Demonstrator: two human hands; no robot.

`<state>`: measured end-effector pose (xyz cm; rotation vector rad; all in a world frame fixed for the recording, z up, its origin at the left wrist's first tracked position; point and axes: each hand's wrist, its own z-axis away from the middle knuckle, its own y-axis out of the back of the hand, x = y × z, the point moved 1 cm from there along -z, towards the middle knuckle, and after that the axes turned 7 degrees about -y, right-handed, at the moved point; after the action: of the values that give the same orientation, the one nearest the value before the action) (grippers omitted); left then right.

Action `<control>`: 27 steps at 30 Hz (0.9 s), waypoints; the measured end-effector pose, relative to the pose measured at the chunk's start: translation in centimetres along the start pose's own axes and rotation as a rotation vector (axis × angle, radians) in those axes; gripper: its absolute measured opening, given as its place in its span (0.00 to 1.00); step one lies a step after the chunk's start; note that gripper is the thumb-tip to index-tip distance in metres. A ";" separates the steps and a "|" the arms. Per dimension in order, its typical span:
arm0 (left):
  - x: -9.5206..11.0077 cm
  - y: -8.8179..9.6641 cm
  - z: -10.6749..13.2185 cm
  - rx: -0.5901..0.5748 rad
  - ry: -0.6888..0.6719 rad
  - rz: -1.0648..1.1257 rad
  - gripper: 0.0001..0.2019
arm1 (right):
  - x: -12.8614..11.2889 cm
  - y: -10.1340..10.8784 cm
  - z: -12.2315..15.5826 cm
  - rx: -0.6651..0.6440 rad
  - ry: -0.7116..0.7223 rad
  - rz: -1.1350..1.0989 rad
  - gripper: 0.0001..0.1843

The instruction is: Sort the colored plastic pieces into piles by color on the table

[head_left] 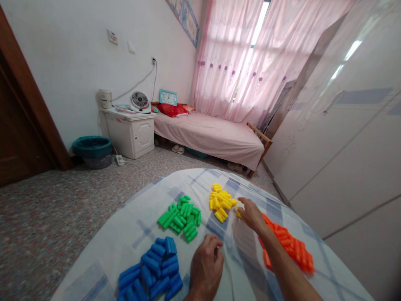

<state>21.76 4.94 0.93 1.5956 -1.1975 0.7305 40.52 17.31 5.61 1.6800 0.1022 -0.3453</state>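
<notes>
Four piles of plastic rods lie on a round table covered with a white and blue checked cloth (131,234): blue rods (153,267) at the near left, green rods (181,217) in the middle, yellow rods (221,201) farther back, orange rods (288,246) at the right. My right hand (250,214) reaches to the right edge of the yellow pile, fingers pinched on a yellow rod (238,213). My left hand (206,265) rests on the cloth with fingers curled, right of the blue pile; nothing shows in it.
Beyond the table is a speckled floor, a pink-covered bed (213,136), a white cabinet (130,131) with a small fan (140,101), and a teal basin (92,148). White wardrobe doors (344,138) stand at the right, a brown door (19,125) at the left.
</notes>
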 end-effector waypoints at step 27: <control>0.2 0.1 0.0 -0.017 -0.001 -0.033 0.13 | -3.1 0.3 -4.4 0.047 -0.110 -0.240 0.24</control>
<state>21.72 4.86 1.10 1.5980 -1.1719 0.6965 38.39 21.96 7.23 1.6948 0.2160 -0.6235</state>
